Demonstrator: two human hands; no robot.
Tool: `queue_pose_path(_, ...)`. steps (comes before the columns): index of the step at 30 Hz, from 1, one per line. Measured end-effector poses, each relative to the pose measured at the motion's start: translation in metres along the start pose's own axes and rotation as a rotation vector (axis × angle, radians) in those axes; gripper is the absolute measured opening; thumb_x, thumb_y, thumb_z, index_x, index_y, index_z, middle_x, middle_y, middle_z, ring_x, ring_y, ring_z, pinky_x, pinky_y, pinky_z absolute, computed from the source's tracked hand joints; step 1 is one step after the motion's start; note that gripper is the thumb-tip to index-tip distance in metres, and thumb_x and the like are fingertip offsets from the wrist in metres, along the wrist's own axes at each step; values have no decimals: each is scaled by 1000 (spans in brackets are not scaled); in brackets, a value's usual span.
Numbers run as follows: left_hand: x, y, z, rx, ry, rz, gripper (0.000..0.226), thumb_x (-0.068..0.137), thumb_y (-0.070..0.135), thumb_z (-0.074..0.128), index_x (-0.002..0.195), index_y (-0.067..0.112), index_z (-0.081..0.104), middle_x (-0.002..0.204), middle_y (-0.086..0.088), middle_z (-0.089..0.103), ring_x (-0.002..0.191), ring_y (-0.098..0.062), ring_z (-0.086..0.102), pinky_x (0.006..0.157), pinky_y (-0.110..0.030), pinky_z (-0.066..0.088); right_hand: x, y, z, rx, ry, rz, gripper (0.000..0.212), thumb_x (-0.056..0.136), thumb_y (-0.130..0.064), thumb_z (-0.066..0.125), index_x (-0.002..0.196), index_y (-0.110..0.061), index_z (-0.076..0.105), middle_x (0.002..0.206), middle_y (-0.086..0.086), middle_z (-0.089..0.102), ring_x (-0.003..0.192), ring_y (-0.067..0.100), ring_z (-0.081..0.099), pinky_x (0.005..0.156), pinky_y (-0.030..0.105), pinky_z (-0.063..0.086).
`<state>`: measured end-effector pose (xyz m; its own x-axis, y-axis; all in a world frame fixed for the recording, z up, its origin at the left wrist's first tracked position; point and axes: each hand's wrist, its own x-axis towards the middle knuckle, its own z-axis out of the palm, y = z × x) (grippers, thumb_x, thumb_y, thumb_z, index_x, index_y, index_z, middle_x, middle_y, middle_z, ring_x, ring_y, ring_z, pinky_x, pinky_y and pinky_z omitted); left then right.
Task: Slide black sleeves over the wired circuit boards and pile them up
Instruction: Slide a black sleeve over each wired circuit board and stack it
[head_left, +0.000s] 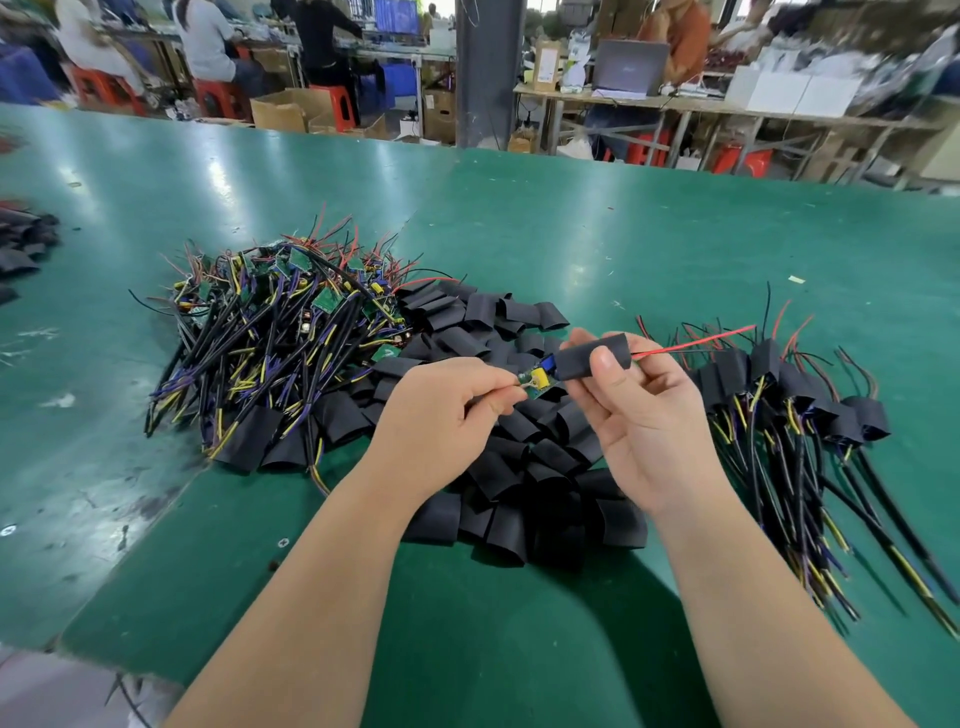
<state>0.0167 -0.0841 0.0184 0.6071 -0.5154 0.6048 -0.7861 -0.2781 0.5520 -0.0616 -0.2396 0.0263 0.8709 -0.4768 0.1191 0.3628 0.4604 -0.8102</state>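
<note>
Sleeve (594, 356) pinched in my right hand (641, 415), part-way over board (540, 381); red lead pokes out its far end. Left hand (436, 415) pinches board's near end, just beside.

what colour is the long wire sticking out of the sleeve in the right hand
Red; the long thin wire shows best in head view.

Green table (623, 234), grey pillar (480, 73), red stools (340, 106)
</note>
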Motion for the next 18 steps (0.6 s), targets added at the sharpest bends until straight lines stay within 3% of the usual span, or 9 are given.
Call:
queue_pose_path(6,1,-3,-4,-5,-31,6,16,86,18,60,91,14,75,75,8,67,71,-4,55,66,-13,41,2,-4,-6,-48,-116,-16,15,74,-4,62,86,-12,63,101,15,70,110,24,65,87,33,56)
queue_pose_path(11,1,-1,-6,-28,-56,10,16,86,17,60,89,12,75,75,6,68,68,3,53,65,-6,36,0,-10,-10,-15,-225,47,21,76,-3,59,82,-20,71,105,6,72,104,18,68,79,26,56)
queue_pose_path(15,0,0,-5,-18,-93,20,17,87,20,59,87,12,74,73,7,65,68,-6,53,64,-19,41,-1,-6,-8,-277,-148,69,20,67,-12,69,86,-10,63,93,10,75,85,20,72,69,26,57)
queue_pose_path(18,0,0,-2,-15,-79,12,20,86,24,58,84,12,73,72,6,65,67,-6,54,63,-24,42,-1,1,-6,-236,-122,116,26,67,-13,70,90,-8,59,92,10,75,82,20,72,69,27,57)
